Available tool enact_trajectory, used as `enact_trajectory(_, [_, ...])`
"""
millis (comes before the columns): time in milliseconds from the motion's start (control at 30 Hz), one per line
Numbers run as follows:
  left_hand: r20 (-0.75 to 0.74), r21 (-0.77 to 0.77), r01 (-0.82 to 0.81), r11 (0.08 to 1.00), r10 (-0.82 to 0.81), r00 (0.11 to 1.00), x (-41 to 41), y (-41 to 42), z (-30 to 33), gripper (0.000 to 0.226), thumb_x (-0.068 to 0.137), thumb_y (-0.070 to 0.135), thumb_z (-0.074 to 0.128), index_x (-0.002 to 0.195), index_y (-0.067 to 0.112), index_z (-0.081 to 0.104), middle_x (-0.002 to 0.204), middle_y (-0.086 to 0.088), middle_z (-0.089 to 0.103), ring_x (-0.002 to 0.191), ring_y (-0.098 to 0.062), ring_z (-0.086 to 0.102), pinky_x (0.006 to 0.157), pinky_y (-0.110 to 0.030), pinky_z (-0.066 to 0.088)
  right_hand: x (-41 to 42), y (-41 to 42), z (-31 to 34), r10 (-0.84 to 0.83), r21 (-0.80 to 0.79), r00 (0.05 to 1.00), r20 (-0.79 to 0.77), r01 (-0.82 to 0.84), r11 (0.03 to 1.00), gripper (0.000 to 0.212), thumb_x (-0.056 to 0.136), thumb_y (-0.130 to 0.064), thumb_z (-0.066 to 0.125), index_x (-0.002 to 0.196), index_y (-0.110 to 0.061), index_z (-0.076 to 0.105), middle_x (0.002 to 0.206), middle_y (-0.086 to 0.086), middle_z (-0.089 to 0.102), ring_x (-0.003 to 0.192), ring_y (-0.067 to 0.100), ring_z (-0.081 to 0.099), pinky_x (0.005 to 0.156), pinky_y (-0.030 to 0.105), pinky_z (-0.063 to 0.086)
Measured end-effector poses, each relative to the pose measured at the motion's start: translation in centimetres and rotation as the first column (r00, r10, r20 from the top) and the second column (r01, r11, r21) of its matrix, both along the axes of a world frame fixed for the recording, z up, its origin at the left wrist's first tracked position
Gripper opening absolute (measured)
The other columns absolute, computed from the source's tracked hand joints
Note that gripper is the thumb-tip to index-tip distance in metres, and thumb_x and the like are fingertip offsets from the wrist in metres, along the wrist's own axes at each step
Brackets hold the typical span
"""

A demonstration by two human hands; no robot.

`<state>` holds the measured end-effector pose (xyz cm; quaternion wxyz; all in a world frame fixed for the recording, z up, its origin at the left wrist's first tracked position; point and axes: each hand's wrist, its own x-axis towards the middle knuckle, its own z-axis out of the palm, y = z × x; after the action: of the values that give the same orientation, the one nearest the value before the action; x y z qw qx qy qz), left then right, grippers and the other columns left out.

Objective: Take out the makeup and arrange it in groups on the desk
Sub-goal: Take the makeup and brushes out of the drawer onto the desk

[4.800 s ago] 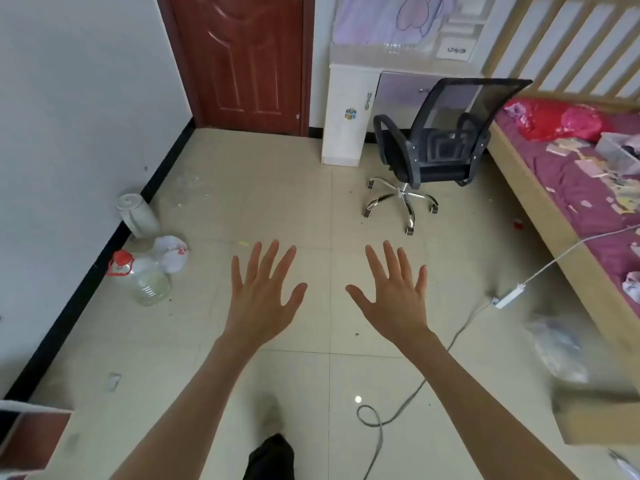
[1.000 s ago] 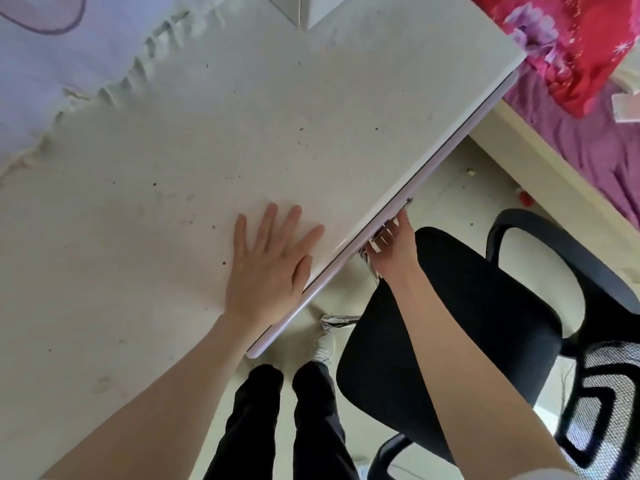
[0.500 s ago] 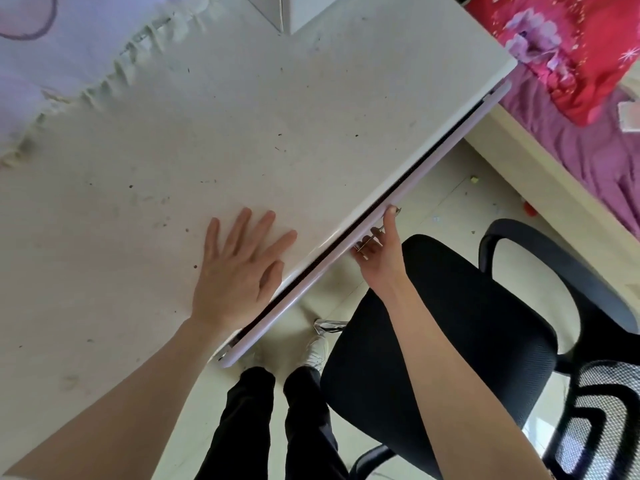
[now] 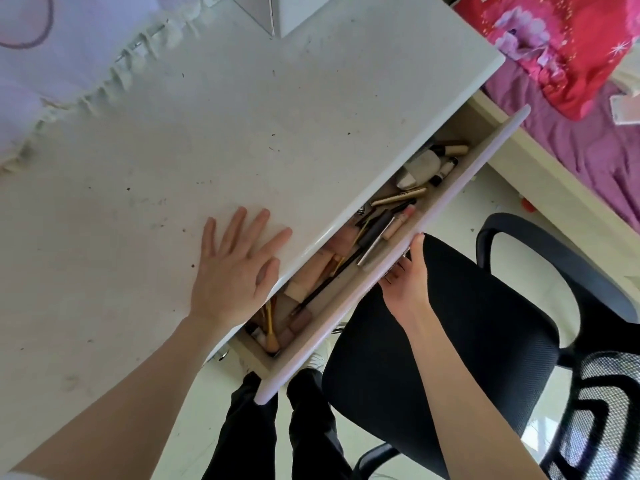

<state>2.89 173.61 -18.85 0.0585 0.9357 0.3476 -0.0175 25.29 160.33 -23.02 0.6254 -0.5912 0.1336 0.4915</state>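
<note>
Two hands work here: the left hand (image 4: 231,271) lies flat on the surface (image 4: 214,140), fingers (image 4: 258,221) spread wide. The right hand (image 4: 407,278) grips the drawer (image 4: 446,209) front, makeup (image 4: 388,223) inside.

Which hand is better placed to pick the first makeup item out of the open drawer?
Left. The left hand lies flat and free on the desk, beside the open drawer; the right hand grips the drawer front.

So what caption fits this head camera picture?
Right hand holds the drawer open on makeup; left hand flat on desk.
</note>
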Motion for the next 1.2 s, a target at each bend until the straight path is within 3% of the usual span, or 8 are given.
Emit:
enact_trajectory(167, [-0.015, 0.0, 0.004, 1.0, -0.004, 1.0, 0.0, 0.0, 0.1, 0.044, 0.095, 0.036, 0.029, 0.136, 0.031, 0.042, 0.148, -0.005, 0.035, 0.137, -0.035, 0.026, 0.111, -0.059, 0.013, 0.3, -1.0, 0.2, 0.009, -0.02, 1.0, 0.012, -0.009, 1.0, 0.071, 0.07, -0.065, 0.052, 0.117, -0.012, 0.06, 0.095, 0.005, 0.059, 0.087, 0.018, 0.055, 0.093, 0.034, 0.043])
enact_trajectory(300, [-0.01, 0.002, 0.003, 1.0, -0.003, 1.0, 0.0, 0.0, 0.0, 0.044, 0.094, 0.036, 0.029, 0.136, 0.031, 0.043, 0.148, -0.005, 0.035, 0.137, -0.035, 0.027, 0.11, -0.06, 0.014, -0.2, -0.9, 0.7, 0.059, -0.081, 0.998, 0.026, -0.057, 0.995, 0.065, 0.065, -0.064, 0.057, 0.112, -0.019, 0.061, 0.106, 0.006, 0.057, 0.102, 0.02, 0.055, 0.099, 0.038, 0.042])
enact_trajectory(433, [0.012, 0.009, 0.008, 1.0, -0.008, 1.0, 0.1, -0.1, 0.0, 0.044, 0.094, 0.035, 0.031, 0.136, 0.029, 0.044, 0.147, -0.007, 0.036, 0.136, -0.036, 0.028, 0.11, -0.06, 0.015, -0.1, -1.3, 0.8, 0.095, -0.127, 0.995, 0.016, -0.092, 0.988, 0.1, 0.061, -0.059, 0.075, 0.144, -0.022, 0.033, 0.136, 0.006, 0.048, 0.124, 0.025, 0.047, 0.102, 0.045, 0.043])
enact_trajectory(567, [0.002, 0.014, 0.009, 1.0, -0.009, 1.0, 0.0, -0.1, 0.0, 0.044, 0.094, 0.036, 0.029, 0.136, 0.03, 0.042, 0.148, -0.007, 0.035, 0.136, -0.036, 0.028, 0.11, -0.06, 0.014, 0.3, -1.1, 0.9, 0.106, -0.183, 0.99, 0.093, -0.088, 0.979, 0.059, 0.085, -0.037, 0.063, 0.139, -0.028, 0.041, 0.127, 0.004, 0.055, 0.114, 0.023, 0.056, 0.095, 0.042, 0.049])
enact_trajectory(767, [0.01, 0.017, 0.011, 1.0, -0.011, 1.0, -0.1, 0.0, -0.2, 0.044, 0.095, 0.036, 0.028, 0.137, 0.03, 0.041, 0.148, -0.006, 0.035, 0.137, -0.036, 0.027, 0.11, -0.059, 0.014, 0.1, -1.1, 1.5, 0.105, -0.196, 0.989, 0.108, -0.082, 0.977, 0.017, 0.09, -0.021, 0.052, 0.104, -0.021, 0.061, 0.092, 0.007, 0.055, 0.089, 0.021, 0.057, 0.089, 0.041, 0.053])
enact_trajectory(1033, [0.026, 0.018, 0.018, 1.0, -0.018, 1.0, -0.1, 0.0, -0.2, 0.045, 0.094, 0.036, 0.029, 0.136, 0.029, 0.042, 0.147, -0.007, 0.035, 0.137, -0.036, 0.027, 0.11, -0.06, 0.015, 0.2, -1.2, 1.6, 0.127, -0.204, 0.981, 0.149, -0.095, 0.974, 0.019, 0.092, -0.018, 0.05, 0.108, -0.019, 0.06, 0.097, 0.008, 0.059, 0.096, 0.023, 0.06, 0.089, 0.04, 0.053])
enact_trajectory(1200, [0.025, 0.017, 0.026, 1.0, -0.026, 0.999, -0.1, 0.0, -0.3, 0.045, 0.094, 0.036, 0.028, 0.136, 0.029, 0.042, 0.148, -0.007, 0.034, 0.137, -0.035, 0.026, 0.11, -0.06, 0.015, -0.8, -0.7, 1.9, 0.1, -0.32, 0.955, 0.278, -0.006, 0.947, 0.018, 0.092, -0.016, 0.048, 0.09, -0.023, 0.065, 0.108, 0.023, 0.06, 0.101, 0.034, 0.06, 0.095, 0.045, 0.049])
